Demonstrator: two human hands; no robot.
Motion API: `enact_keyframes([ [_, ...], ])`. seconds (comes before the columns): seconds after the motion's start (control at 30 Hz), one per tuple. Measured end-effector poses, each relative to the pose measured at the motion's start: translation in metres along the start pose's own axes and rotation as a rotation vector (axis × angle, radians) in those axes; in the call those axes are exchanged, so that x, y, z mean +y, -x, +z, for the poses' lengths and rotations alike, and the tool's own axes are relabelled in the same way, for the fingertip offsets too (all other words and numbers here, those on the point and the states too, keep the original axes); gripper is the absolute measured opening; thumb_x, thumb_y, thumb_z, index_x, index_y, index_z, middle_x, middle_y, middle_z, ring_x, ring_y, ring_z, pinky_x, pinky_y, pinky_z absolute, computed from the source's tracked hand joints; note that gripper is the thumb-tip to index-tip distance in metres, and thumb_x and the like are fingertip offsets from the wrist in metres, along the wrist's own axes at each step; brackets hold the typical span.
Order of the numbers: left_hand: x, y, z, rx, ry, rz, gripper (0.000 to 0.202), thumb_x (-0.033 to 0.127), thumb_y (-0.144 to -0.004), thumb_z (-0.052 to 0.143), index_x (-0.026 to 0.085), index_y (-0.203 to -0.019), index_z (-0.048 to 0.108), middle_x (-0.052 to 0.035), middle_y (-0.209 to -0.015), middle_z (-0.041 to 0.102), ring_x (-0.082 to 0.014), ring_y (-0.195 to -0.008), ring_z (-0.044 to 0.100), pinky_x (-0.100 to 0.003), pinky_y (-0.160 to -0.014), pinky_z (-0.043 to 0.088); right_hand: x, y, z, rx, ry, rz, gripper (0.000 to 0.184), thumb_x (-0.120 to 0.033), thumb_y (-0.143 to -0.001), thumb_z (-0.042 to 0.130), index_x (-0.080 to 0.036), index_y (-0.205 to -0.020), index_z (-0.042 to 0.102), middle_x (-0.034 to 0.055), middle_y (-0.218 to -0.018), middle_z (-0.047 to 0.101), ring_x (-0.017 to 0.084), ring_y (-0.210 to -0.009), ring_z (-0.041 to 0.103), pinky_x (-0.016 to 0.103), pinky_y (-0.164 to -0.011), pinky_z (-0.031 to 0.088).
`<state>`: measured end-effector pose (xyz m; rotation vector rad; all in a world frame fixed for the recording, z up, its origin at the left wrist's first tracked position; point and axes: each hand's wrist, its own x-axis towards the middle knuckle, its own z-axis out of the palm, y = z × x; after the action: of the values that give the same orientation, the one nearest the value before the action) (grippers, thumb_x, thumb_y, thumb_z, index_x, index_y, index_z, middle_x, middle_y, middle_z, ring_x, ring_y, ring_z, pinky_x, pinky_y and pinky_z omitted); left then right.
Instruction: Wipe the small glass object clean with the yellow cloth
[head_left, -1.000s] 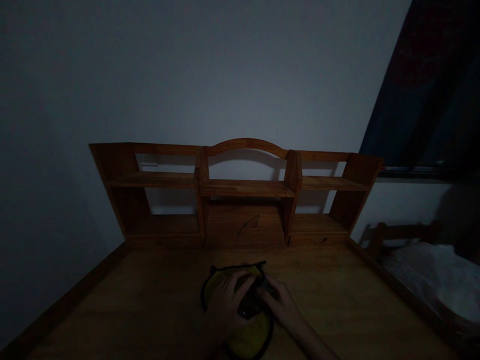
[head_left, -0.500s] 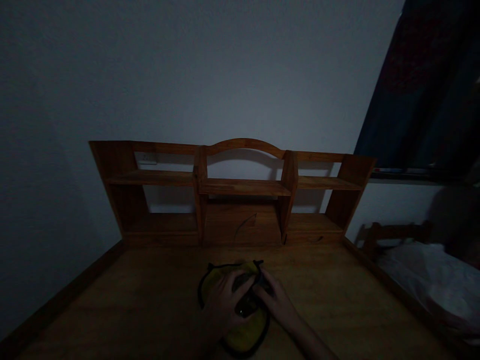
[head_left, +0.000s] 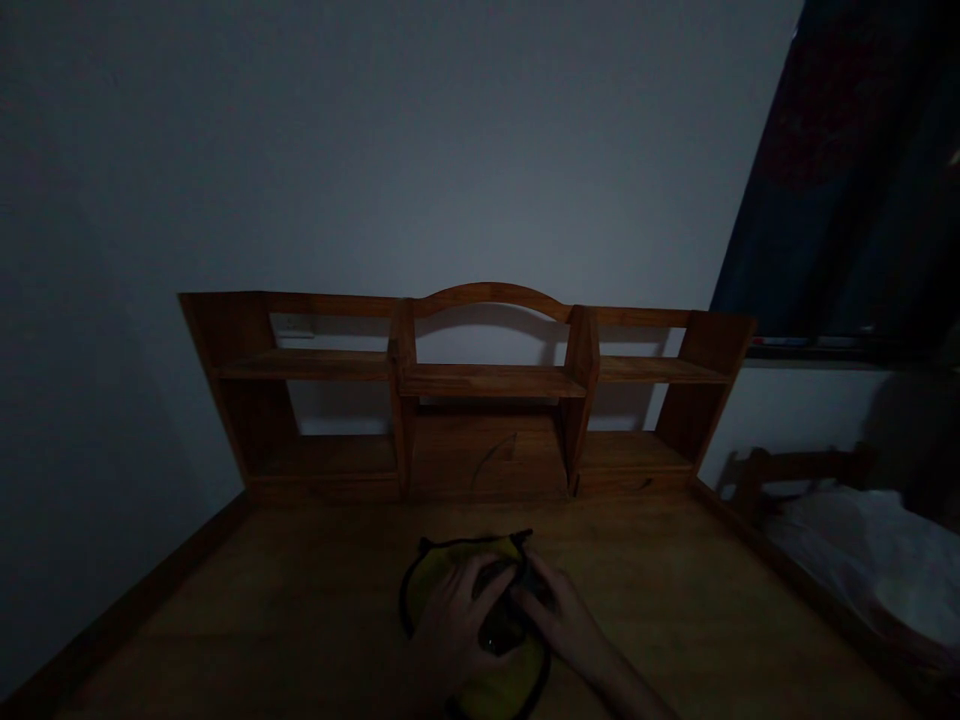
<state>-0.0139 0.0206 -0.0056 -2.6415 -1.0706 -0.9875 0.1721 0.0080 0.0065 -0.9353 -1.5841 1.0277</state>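
A yellow cloth item with black edging (head_left: 502, 695), perhaps a pouch, lies on the wooden desk in front of me. Over its middle, my left hand (head_left: 459, 620) curves its fingers around a dark, glossy object (head_left: 499, 632) whose kind is too dim to tell. My right hand (head_left: 561, 615) is closed at the right side of that same object, thumb and fingers bent against it near the cloth's black edge. Both hands partly cover the object and the cloth.
A wooden shelf unit (head_left: 491, 380) stands along the back of the desk (head_left: 315, 580), against the wall. Raised rims (head_left: 795, 600) border the desk's sides. At the right are a white plastic-like bundle (head_left: 885, 550) and a dark curtain (head_left: 825, 180). The room is dim.
The whole view has shifted slightly, so desk and hands sit a little lower. Both hands keep nearly the same grip on the dark object.
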Motion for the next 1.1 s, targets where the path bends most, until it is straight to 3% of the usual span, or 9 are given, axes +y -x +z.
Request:
enact_keyframes([
  [0.17,-0.002,0.003,0.006,-0.006,0.024,-0.047,0.078,0.042,-0.059,0.07,0.023,-0.13,0.042,-0.0112,-0.124,0.052,-0.0291,-0.108,0.055,-0.04,-0.089,0.048,0.003,0.002,0.0,0.032,0.189,-0.033,0.038,-0.03,-0.083,0.057,-0.023,-0.12,0.056,0.0074,-0.111,0.064,0.025,-0.1,0.06,0.037,-0.089,0.046],
  [0.4,-0.001,0.003,0.003,-0.067,0.053,-0.077,0.085,0.044,-0.056,0.072,0.019,-0.13,0.039,-0.0121,-0.123,0.053,-0.0306,-0.109,0.054,-0.042,-0.091,0.047,-0.008,0.002,0.001,-0.02,0.406,-0.063,0.031,-0.026,-0.084,0.053,-0.023,-0.115,0.057,0.0062,-0.103,0.066,0.022,-0.091,0.061,0.032,-0.083,0.047],
  [0.73,0.0,0.003,0.002,-0.081,0.047,-0.097,0.088,0.045,-0.052,0.075,0.019,-0.129,0.039,-0.0117,-0.123,0.053,-0.0317,-0.11,0.053,-0.042,-0.092,0.046,-0.018,-0.001,0.002,-0.033,0.432,-0.065,0.016,-0.028,-0.088,0.047,-0.021,-0.095,0.059,0.003,-0.087,0.065,0.018,-0.077,0.06,0.027,-0.07,0.045],
  [1.1,-0.002,0.002,0.003,-0.103,0.075,-0.106,0.089,0.045,-0.052,0.076,0.02,-0.129,0.039,-0.0111,-0.123,0.053,-0.0316,-0.11,0.052,-0.043,-0.093,0.045,-0.016,0.0,0.002,-0.037,0.461,-0.081,0.013,-0.026,-0.088,0.047,-0.021,-0.094,0.058,0.0028,-0.086,0.064,0.017,-0.076,0.06,0.026,-0.069,0.043],
])
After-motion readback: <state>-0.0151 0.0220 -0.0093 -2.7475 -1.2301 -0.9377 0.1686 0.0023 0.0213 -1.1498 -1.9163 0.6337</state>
